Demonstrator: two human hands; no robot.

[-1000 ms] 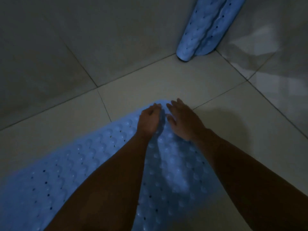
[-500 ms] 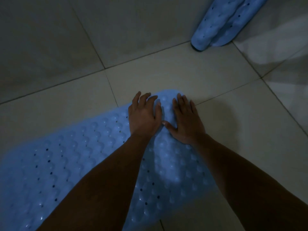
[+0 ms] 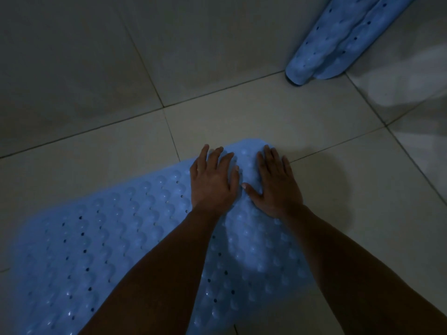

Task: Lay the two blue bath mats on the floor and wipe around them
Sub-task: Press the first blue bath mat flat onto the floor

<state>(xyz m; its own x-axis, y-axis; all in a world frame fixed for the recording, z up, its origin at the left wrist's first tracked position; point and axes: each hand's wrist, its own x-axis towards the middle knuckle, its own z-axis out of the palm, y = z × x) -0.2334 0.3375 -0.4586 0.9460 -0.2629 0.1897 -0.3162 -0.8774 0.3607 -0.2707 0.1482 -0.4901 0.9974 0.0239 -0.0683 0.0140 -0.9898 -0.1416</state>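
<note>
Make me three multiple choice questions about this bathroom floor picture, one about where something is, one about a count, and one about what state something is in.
1. Where is the second blue bath mat?
A. Folded, standing in the far right corner
B. Spread flat beside the first mat
C. Draped over an arm

2. How many hands rest on the flat blue bath mat?
A. None
B. One
C. Two

3. How do the fingers of both hands lie?
A. Curled round the mat's edge
B. Straight and spread, pressing down
C. Clenched in fists above the mat

Answers:
1 A, it stands folded on end where the tiled floor meets the walls.
2 C, the left hand and right hand both lie at its far end.
3 B, the palms face down and nothing is gripped.
</note>
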